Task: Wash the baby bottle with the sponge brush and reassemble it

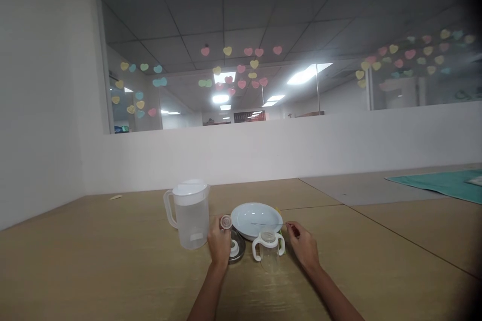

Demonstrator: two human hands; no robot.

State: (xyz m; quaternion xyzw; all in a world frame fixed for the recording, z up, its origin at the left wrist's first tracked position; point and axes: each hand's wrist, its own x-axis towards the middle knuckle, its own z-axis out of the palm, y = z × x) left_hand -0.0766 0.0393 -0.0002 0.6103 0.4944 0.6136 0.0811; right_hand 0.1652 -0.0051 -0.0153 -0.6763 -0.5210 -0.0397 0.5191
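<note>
My left hand [219, 243] is closed around a small clear round part [226, 222], just above a dark round dish [238, 255] that holds a white piece [234, 248]. In my right hand [304, 246], the fingertips pinch one end of a thin rod [274, 224], which reaches left over the white bowl [256, 214]. Between my hands stands a clear cup with two white handles [269, 251], in front of the bowl. A translucent lidded pitcher [193, 218] is upright to the left of my left hand.
Something yellow [277, 210] shows behind the bowl's right edge. A teal cloth [444, 183] lies at the far right of the wooden table [113, 261]. A low white wall [226, 153] with a window above borders the table's back.
</note>
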